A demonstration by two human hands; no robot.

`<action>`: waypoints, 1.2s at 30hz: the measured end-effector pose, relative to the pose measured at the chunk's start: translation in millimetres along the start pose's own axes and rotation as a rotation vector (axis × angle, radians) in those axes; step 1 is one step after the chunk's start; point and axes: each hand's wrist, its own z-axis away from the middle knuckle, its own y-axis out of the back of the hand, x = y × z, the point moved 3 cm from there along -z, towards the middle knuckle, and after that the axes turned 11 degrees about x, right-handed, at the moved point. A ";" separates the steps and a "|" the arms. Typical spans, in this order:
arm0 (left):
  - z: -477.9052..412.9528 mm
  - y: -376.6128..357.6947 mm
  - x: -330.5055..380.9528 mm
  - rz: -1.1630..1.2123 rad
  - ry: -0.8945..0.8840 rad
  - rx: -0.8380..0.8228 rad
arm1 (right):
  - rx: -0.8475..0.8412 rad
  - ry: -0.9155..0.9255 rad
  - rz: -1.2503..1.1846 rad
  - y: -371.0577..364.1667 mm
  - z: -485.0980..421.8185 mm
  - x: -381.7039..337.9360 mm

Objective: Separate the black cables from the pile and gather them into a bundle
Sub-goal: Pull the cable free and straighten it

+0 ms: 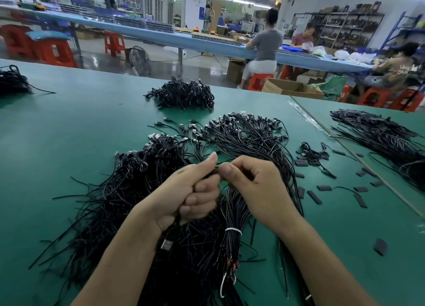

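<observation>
Mid-sort at the green surface (pixel 69 133): my left hand (pixel 195 190) clenches a handful of black cables (pixel 172 233), my right hand (pixel 250 179) pinches one strand above the pile (pixel 248 140) — next, I judge, it needs drawing clear of tangles and joining the handful.

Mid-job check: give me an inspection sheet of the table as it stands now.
Surface: green table, taped seam at right.
Job's things: loose pile of black cables under the hands; tied bundle with a white tie beside it; fanned cables with plugs behind.
Clutter: short black sleeves scattered at right; a far heap, a right heap, a left heap.
Grippers: left hand grips a few cables, fingers curled; right hand pinches one.
Cables: nothing seen beyond the job's own.
Surroundings: seated workers at a blue bench, red stools, floor fan.
</observation>
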 end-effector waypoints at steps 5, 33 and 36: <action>2.6 0.2 17.1 0.609 -0.031 -0.247 | -0.125 -0.086 0.257 -16.4 15.0 6.6; 4.6 -4.8 -8.9 -0.283 0.026 -0.035 | -0.314 -0.029 -0.094 19.4 5.8 -9.9; 2.5 -6.9 -8.1 -0.336 -0.011 0.046 | -0.345 -0.028 -0.021 17.3 5.4 -10.2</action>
